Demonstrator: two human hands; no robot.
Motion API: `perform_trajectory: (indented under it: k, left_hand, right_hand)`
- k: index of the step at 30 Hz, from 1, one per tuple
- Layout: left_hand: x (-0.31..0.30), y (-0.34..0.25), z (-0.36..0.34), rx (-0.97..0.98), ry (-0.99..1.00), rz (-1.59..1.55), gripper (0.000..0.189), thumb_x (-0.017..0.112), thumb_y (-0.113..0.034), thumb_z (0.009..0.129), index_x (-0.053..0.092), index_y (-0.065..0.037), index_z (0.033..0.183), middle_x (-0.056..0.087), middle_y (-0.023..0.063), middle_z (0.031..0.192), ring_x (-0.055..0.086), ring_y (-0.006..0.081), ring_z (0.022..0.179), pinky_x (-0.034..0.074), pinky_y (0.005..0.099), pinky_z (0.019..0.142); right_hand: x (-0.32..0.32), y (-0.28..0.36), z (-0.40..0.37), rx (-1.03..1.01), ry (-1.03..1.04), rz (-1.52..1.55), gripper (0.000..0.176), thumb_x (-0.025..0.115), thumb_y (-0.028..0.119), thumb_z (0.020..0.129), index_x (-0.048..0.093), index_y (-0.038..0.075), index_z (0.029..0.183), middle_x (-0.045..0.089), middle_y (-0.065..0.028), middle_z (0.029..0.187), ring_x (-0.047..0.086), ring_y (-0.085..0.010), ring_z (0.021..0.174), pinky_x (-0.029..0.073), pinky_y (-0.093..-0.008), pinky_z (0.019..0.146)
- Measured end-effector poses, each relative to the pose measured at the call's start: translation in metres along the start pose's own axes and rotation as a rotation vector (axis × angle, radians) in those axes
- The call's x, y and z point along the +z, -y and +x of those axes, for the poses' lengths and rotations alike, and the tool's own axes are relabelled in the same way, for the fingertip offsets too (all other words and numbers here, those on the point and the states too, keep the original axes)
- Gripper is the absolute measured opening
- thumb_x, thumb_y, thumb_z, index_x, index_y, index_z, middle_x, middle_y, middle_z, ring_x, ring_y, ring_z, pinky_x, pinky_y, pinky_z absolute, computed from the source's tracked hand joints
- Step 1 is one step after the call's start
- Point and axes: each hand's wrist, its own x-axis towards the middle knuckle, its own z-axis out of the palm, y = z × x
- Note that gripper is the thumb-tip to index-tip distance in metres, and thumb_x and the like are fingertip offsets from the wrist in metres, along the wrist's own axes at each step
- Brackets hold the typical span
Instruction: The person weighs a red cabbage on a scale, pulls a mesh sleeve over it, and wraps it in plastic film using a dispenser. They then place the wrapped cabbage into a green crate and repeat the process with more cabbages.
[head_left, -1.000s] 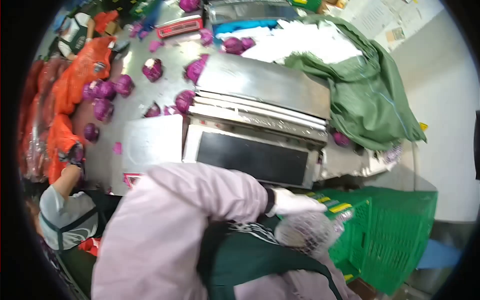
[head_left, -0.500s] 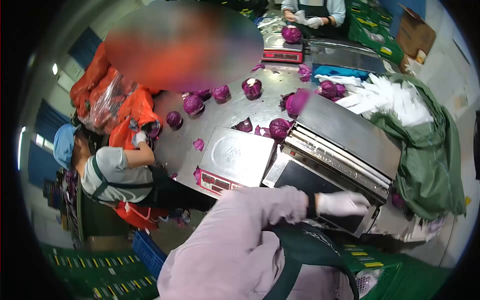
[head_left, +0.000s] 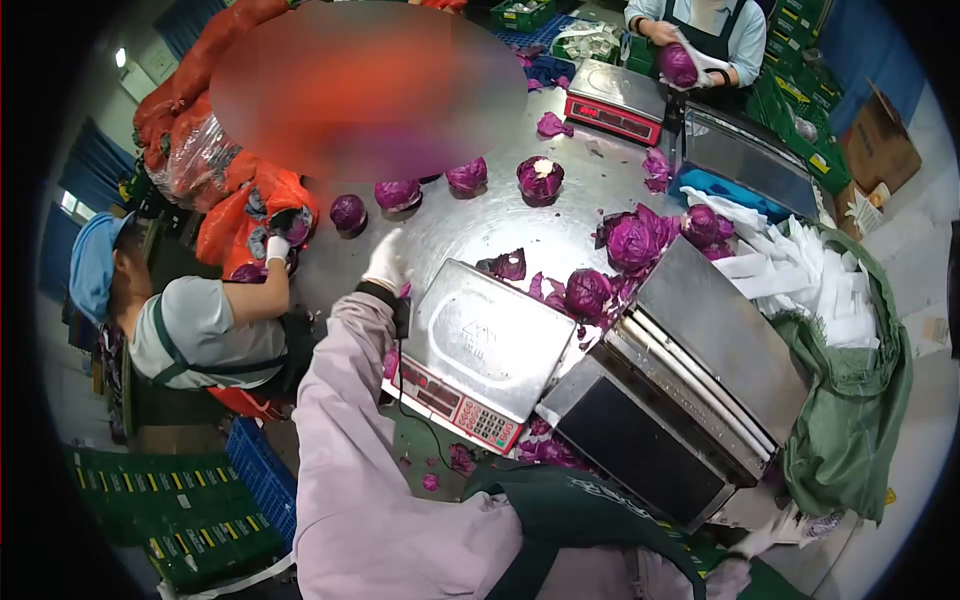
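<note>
My left hand [head_left: 386, 264], in a white glove with a black band at the wrist, is raised beside the upper left corner of the silver scale [head_left: 487, 338]. Its fingers are stretched out and hold nothing. Beyond it stand a purple cabbage [head_left: 398, 195] and another one [head_left: 348, 214]. At the lower right, my right hand [head_left: 764, 536] is low by the front edge of the wrapping machine [head_left: 640, 450]; it is blurred, and its fingers cannot be made out.
Cabbages [head_left: 588, 294] and loose leaves lie between scale and machine. A green sack [head_left: 850, 400] with white strips stands right. One co-worker [head_left: 210, 335] reaches into an orange net bag [head_left: 232, 225] at left; another [head_left: 740, 45] holds a cabbage across the table.
My left hand has swung from above the wrapping machine to the left side of the scale. My right hand now shows at the lower right. The co-worker across has lifted a cabbage. The view has shifted.
</note>
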Motion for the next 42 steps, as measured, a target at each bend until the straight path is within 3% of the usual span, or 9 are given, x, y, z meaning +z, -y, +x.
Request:
perform_trajectory:
  k: [8, 13, 17, 20, 24, 26, 34, 36, 42]
  left_hand:
    - [0.075, -0.064, 0.15, 0.017, 0.031, -0.013, 0.073, 0.073, -0.051, 0.075, 0.054, -0.005, 0.128, 0.064, 0.0142, 0.109, 0.059, 0.0259, 0.096, 0.044, 0.0421, 0.074]
    - [0.201, -0.047, 0.195, 0.318, -0.074, 0.362, 0.129, 0.084, -0.056, 0.056, 0.017, 0.002, 0.149, 0.037, 0.0266, 0.144, 0.036, 0.0327, 0.136, 0.028, 0.0377, 0.113]
    - [0.232, -0.027, 0.191, 0.489, -0.224, 0.229, 0.094, 0.088, -0.031, 0.06, 0.037, 0.002, 0.132, 0.057, 0.0191, 0.111, 0.066, 0.0281, 0.08, 0.056, 0.0389, 0.06]
    - [0.21, -0.034, 0.182, 0.418, 0.187, 0.049, 0.067, 0.08, -0.019, 0.074, 0.046, 0.001, 0.128, 0.061, 0.0166, 0.104, 0.066, 0.0264, 0.087, 0.057, 0.0397, 0.068]
    - [0.138, -0.035, 0.163, -0.016, 0.588, -0.137, 0.062, 0.076, -0.023, 0.079, 0.047, -0.003, 0.13, 0.06, 0.0124, 0.114, 0.063, 0.0262, 0.098, 0.054, 0.0394, 0.083]
    - [0.114, -0.049, 0.06, 0.219, 0.413, 0.235, 0.065, 0.074, -0.022, 0.08, 0.043, -0.005, 0.135, 0.054, 0.0122, 0.124, 0.057, 0.0257, 0.111, 0.05, 0.038, 0.091]
    - [0.011, 0.016, -0.16, 0.382, 0.482, 0.79, 0.094, 0.084, -0.015, 0.062, 0.034, 0.0, 0.14, 0.047, 0.0165, 0.13, 0.048, 0.0259, 0.121, 0.039, 0.0356, 0.104]
    - [-0.017, 0.076, -0.161, 0.557, 0.391, 0.917, 0.097, 0.085, -0.015, 0.062, 0.031, 0.003, 0.141, 0.044, 0.0202, 0.134, 0.046, 0.029, 0.124, 0.037, 0.0378, 0.106]
    - [-0.027, 0.109, -0.19, 0.779, 0.11, 0.747, 0.106, 0.085, -0.022, 0.065, 0.022, 0.007, 0.145, 0.038, 0.0249, 0.137, 0.039, 0.0354, 0.129, 0.033, 0.0396, 0.109]
  right_hand:
    - [0.253, 0.399, -0.001, -0.815, 0.757, -0.033, 0.035, 0.05, 0.002, 0.091, 0.054, -0.002, 0.125, 0.051, -0.0159, 0.135, 0.048, -0.0242, 0.126, 0.036, -0.0342, 0.105]
    - [0.406, 0.446, 0.028, -1.021, 0.947, -0.123, 0.041, 0.059, 0.0, 0.085, 0.058, 0.006, 0.126, 0.053, -0.0146, 0.134, 0.05, -0.0278, 0.125, 0.039, -0.0342, 0.102]
    - [0.481, 0.441, 0.081, -1.043, 0.904, -0.372, 0.051, 0.068, 0.01, 0.079, 0.054, 0.007, 0.129, 0.053, -0.0179, 0.132, 0.049, -0.0342, 0.123, 0.039, -0.0387, 0.103]
    - [0.512, 0.418, 0.104, -1.029, 0.786, -0.434, 0.066, 0.076, 0.02, 0.073, 0.05, 0.008, 0.132, 0.05, -0.0177, 0.134, 0.048, -0.0361, 0.122, 0.041, -0.0405, 0.102]
    - [0.523, 0.407, 0.086, -0.827, 0.742, -0.86, 0.095, 0.08, 0.034, 0.068, 0.031, 0.007, 0.145, 0.042, -0.0177, 0.144, 0.044, -0.0365, 0.128, 0.04, -0.0427, 0.104]
    - [0.523, 0.403, 0.093, -0.569, 0.868, -1.16, 0.1, 0.077, 0.044, 0.07, 0.026, 0.005, 0.147, 0.041, -0.0196, 0.145, 0.046, -0.0353, 0.128, 0.04, -0.0417, 0.105]
    - [0.459, 0.333, 0.14, -0.794, 1.459, -0.656, 0.042, 0.067, 0.031, 0.083, 0.065, 0.01, 0.119, 0.067, -0.0162, 0.11, 0.063, -0.0296, 0.102, 0.048, -0.0382, 0.092]
    - [0.431, 0.342, 0.134, -0.865, 1.232, -0.877, 0.024, 0.065, 0.022, 0.081, 0.071, 0.014, 0.103, 0.069, -0.013, 0.098, 0.065, -0.0281, 0.092, 0.049, -0.0363, 0.085]
    - [0.317, 0.458, 0.076, -1.294, 0.443, 0.288, 0.02, 0.065, 0.0, 0.081, 0.064, 0.007, 0.099, 0.063, -0.0105, 0.113, 0.057, -0.026, 0.11, 0.042, -0.0361, 0.095]
